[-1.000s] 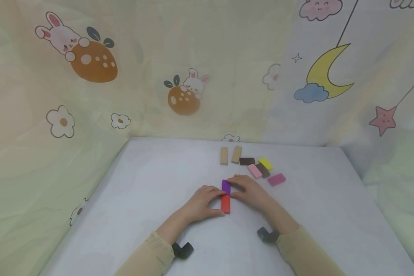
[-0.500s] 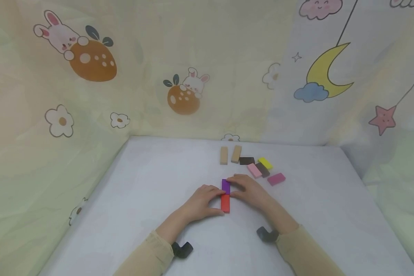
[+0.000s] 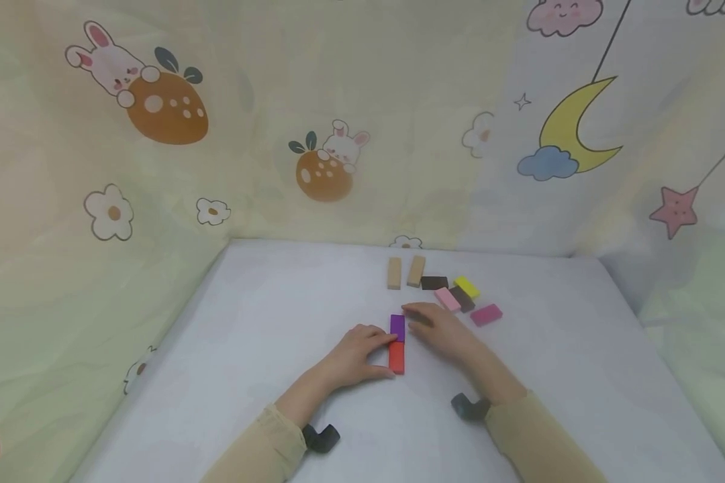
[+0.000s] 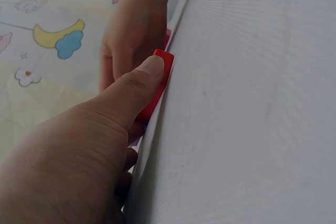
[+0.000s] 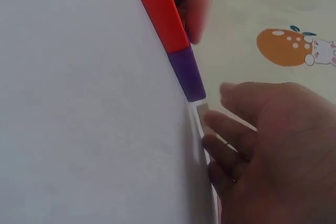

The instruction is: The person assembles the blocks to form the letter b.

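Note:
A red block (image 3: 396, 359) and a purple block (image 3: 397, 325) lie end to end on the white table, the purple one farther away. My left hand (image 3: 352, 357) holds the red block lengthwise: the thumb presses its near end, and the index finger reaches the seam with the purple block. The left wrist view shows that thumb on the end of the red block (image 4: 167, 60). Just right of the purple block, my right hand (image 3: 446, 332) has loosely bent fingers with nothing in them. A gap separates its fingers from the purple block (image 5: 188, 76) in the right wrist view.
Farther back lie two plain wooden blocks (image 3: 395, 273), two dark brown blocks (image 3: 434, 283), a yellow block (image 3: 466, 287), a light pink block (image 3: 448, 300) and a magenta block (image 3: 486, 314). A patterned cloth wall (image 3: 254, 134) rises behind the table.
My right hand has let go of the purple block and drawn slightly away to the right. The left hand and both blocks keep their places.

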The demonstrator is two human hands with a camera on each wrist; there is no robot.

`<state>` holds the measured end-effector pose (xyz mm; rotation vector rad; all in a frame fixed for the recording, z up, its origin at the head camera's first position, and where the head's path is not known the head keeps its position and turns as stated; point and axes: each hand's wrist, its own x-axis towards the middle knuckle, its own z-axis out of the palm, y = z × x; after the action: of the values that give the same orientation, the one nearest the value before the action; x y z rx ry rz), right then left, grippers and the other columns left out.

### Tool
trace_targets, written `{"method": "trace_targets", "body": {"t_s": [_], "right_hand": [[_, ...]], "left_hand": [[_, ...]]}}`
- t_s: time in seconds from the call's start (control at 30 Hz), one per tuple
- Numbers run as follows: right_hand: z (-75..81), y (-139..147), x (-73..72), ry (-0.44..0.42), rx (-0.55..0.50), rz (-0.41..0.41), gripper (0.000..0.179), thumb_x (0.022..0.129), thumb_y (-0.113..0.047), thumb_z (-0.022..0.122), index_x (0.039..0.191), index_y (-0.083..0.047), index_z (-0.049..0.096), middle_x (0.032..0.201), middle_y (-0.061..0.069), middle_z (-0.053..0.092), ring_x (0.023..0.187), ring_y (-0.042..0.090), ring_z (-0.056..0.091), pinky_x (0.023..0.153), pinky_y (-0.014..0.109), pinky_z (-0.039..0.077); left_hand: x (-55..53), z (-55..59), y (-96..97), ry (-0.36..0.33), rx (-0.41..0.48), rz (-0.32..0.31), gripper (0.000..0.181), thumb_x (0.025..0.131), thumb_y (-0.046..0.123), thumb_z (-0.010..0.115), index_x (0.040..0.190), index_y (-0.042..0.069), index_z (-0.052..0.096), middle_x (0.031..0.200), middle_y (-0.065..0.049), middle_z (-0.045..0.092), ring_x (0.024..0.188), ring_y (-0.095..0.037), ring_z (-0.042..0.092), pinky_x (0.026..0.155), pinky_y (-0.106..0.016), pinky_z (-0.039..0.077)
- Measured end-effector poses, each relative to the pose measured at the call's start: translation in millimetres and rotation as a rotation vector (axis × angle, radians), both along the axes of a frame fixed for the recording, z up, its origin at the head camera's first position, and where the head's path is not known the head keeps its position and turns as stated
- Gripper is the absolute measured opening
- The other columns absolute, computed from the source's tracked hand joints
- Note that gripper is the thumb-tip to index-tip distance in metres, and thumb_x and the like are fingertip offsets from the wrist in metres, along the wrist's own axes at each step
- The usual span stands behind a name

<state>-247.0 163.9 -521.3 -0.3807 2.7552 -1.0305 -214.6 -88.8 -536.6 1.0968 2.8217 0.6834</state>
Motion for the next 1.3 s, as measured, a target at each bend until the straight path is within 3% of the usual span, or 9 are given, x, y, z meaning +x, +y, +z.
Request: {"method": "trace_targets", "body": {"t_s": [0.33,0.47,0.73,0.93,1.17,1.3], "right_hand": [[8.4,-15,-39.4,-0.018,-0.144,-0.15,0.037,0.102,-0.036,0.051,0.139,-0.035,0.051,0.142,-0.009,0.056,0.141,0.023,0.044,0.112,0.055,0.038],[8.1,-16,-50.9,-0.003,-0.146,-0.174,0.038,0.102,-0.033,0.049,0.14,-0.031,0.051,0.144,-0.005,0.055,0.14,0.024,0.044,0.114,0.052,0.037],[11.8,-26,-56.7,-0.038,-0.105,-0.241,0.042,0.101,-0.035,0.048,0.142,-0.033,0.049,0.147,0.001,0.053,0.14,0.027,0.045,0.111,0.053,0.04],[7.6,-26,-66.1,-0.076,-0.172,-0.244,0.048,0.101,-0.031,0.047,0.149,-0.027,0.042,0.152,0.004,0.048,0.135,0.028,0.049,0.112,0.052,0.039],[11.5,-22,-68.4,-0.147,-0.202,-0.366,0.052,0.102,-0.032,0.045,0.153,-0.026,0.037,0.147,0.006,0.052,0.124,0.025,0.058,0.11,0.049,0.042],[12.2,-21,-67.0,-0.143,-0.18,-0.37,0.054,0.101,-0.035,0.049,0.152,-0.029,0.036,0.15,0.007,0.049,0.135,0.03,0.049,0.111,0.054,0.04]], "left_hand": [[0.0,-1.4,0.4,-0.01,0.0,0.008,0.071,0.083,0.059,0.07,0.145,0.033,0.049,0.132,0.007,0.056,0.123,-0.014,0.049,0.108,-0.035,0.042],[0.5,-0.1,1.6,-0.008,0.003,0.008,0.071,0.083,0.058,0.071,0.146,0.032,0.049,0.132,0.007,0.057,0.123,-0.013,0.049,0.109,-0.034,0.041],[-0.8,-0.9,0.6,0.006,-0.005,0.001,0.071,0.084,0.06,0.069,0.146,0.032,0.049,0.132,0.007,0.056,0.124,-0.014,0.049,0.11,-0.035,0.039],[0.1,-1.0,-0.2,0.016,-0.01,0.0,0.07,0.084,0.06,0.069,0.145,0.031,0.05,0.132,0.007,0.057,0.123,-0.014,0.049,0.109,-0.035,0.041],[0.6,0.9,1.2,0.009,-0.016,0.009,0.071,0.083,0.06,0.07,0.145,0.031,0.05,0.131,0.007,0.057,0.123,-0.014,0.049,0.11,-0.034,0.039],[-0.3,-0.3,1.2,0.015,-0.02,0.012,0.071,0.083,0.061,0.07,0.145,0.031,0.05,0.131,0.007,0.057,0.123,-0.014,0.049,0.11,-0.035,0.04]]}}
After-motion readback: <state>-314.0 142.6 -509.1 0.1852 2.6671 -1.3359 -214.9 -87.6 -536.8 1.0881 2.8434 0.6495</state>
